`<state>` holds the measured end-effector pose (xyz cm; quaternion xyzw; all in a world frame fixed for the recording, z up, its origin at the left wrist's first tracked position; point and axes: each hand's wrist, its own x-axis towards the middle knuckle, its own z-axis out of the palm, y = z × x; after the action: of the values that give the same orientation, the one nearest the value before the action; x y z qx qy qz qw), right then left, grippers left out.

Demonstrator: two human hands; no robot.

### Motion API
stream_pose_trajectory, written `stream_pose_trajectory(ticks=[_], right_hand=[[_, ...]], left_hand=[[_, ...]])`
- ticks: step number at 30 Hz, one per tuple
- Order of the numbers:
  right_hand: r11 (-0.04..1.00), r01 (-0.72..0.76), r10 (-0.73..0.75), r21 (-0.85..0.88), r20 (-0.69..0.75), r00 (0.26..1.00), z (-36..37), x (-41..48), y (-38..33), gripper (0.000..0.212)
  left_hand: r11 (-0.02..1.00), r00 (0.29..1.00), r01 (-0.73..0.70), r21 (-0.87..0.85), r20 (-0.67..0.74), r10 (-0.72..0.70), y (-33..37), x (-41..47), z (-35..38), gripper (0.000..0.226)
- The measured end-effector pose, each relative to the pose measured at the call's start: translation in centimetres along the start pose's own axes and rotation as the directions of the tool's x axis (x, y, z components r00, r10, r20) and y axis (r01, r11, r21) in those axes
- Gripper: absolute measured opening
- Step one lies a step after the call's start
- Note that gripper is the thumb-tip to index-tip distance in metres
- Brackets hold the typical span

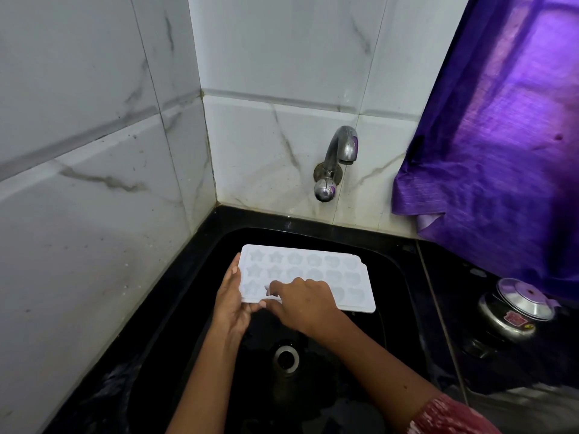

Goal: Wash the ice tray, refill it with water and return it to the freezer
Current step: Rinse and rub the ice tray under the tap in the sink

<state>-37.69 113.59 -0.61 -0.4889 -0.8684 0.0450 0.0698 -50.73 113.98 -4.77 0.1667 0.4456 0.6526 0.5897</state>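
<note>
A white ice tray (329, 270) with star and heart shaped cells is held level over the black sink (398, 277). My left hand (230, 305) grips its near left corner, thumb along the left edge. My right hand (305, 303) lies on top of the tray's front row, fingers curled with fingertips pressing into a star cell. The steel tap (340, 151) on the back wall is above the tray, and no water runs from it.
The sink drain (285, 358) lies below my hands. White marble tiles close in the left and back. A purple curtain (507, 145) hangs at the right. A steel pressure cooker (513, 311) stands on the black counter to the right.
</note>
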Motion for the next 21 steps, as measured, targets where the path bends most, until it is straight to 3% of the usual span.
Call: stream_pose_trajectory(ticks=[5,16,21], right_hand=[[0.999,0.037,-0.037,0.001,-0.080,0.996,0.0,0.0,-1.9,0.042],[0.990,0.092,-0.078,-0.103,0.127,0.989,-0.5,1.5,-3.3,0.035],[0.993,0.087,-0.076,-0.078,0.139,0.987,-0.7,1.4,-3.2,0.038]], left_hand=[[0.999,1.000,-0.019,-0.047,-0.001,0.019,-0.3,0.3,-0.4,0.029],[0.999,0.999,-0.033,-0.033,0.025,0.033,-0.7,0.6,-0.5,0.035],[0.998,0.999,-0.040,-0.042,0.016,0.041,-0.6,0.6,-0.7,0.031]])
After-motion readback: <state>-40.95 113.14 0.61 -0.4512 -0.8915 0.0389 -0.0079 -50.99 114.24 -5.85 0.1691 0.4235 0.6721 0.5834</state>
